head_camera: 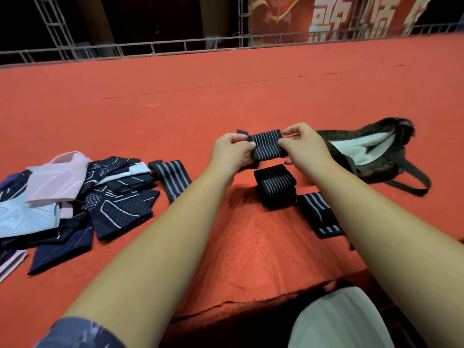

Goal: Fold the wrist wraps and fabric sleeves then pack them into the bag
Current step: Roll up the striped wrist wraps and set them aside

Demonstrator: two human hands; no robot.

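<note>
Closest to you is your knee in pale cloth (336,320), at the near edge of the red carpet (226,96). Far left on that carpet lies the heap of fabric sleeves (75,197), navy, pink and pale blue, loosely folded and overlapping. Just beside it one striped wrap (173,179) lies flat and unfolded.

Your left hand (232,151) pinches one end of the wrist wrap (267,144) and your right hand (306,144) pinches the other, holding it above the carpet. It is dark with thin pale stripes, doubled into a short thick bundle, with a tab poking out behind your left fingers. You look to be mid-fold on it.

Below it sits a folded bundle (275,187), with a flatter wrap (319,214) just to its right. Next, tuck that tab in and keep the layers squeezed so they do not spring open. The bag (371,151) lies to the right, its mouth gaping on a pale lining.
</note>
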